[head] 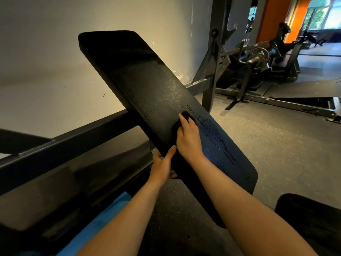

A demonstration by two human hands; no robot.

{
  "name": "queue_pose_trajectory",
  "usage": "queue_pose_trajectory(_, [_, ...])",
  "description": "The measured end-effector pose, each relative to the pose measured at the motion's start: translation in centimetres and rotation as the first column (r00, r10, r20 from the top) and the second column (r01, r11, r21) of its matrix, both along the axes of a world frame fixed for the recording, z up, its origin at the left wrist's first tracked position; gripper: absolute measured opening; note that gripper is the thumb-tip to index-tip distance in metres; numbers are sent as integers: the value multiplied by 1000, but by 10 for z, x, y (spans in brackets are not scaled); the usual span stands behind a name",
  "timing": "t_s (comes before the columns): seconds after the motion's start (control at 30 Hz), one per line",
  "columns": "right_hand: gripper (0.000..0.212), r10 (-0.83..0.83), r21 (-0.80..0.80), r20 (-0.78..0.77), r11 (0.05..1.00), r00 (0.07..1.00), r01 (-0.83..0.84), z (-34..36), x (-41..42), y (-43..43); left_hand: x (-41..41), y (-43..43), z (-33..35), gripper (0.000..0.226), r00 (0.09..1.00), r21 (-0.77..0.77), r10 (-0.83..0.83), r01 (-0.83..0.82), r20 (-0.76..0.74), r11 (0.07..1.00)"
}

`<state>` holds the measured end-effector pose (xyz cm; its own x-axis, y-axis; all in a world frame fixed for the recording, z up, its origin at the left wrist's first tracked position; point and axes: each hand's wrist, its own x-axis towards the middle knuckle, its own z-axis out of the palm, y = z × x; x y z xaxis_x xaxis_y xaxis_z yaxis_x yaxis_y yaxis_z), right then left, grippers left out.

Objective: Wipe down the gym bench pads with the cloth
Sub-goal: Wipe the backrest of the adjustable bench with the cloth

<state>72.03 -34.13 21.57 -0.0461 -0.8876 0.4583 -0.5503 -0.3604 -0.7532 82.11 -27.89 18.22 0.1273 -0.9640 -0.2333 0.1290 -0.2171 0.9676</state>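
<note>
Landmark: inclined back pad (140,74), black, sloping up and to the left.

Left of pad: steel frame beam (73,143) running under it.

Pad's left edge, lower part: left hand (162,166) grips the edge, thumb on the top face, fingers wrapped beneath. Reads as bracing.

Pad face, just right of that: right hand (189,140), fingers curled down over a small dark wad, taken to be the cloth (186,115). Black on black, so its outline is poor. It sits about mid-length of the pad, pressed flat to the surface.

Right of cloth: wet streaks (215,137) and droplets down the pad's right half to its lower end. The upper half looks dry and matt.

Below right of pad: corner of the seat pad (310,218), neither hand on it.

Risks (judgement):
- the small wad covers a narrow band, so strips get missed, and dark vinyl hides the gaps
- the wet film makes the hand skid off the right edge
- beads left standing run down onto the seat pad
- the dry top end lies at a long reach, so pressure fades there
</note>
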Motion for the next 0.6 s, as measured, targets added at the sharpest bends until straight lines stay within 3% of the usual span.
queue_pose_trajectory(0.13, [48,141,4,104,990,985,-142,24,22,-7,2,2,6,44,1000,34,-20,20,14,999])
queue_pose_trajectory(0.23, [47,148,-83,22,986,989,-146,2,19,22,3,7,7,45,1000,33,-22,21,20,999])
queue_pose_trajectory(0.5, [46,-55,-134,-73,990,996,45,-59,-16,87,16,19,6,48,996,64,-81,80,19,995])
queue_pose_trajectory(0.6, [59,-57,-157,-154,987,986,32,-46,-4,78,20,27,4,48,997,83,-76,77,-16,994])
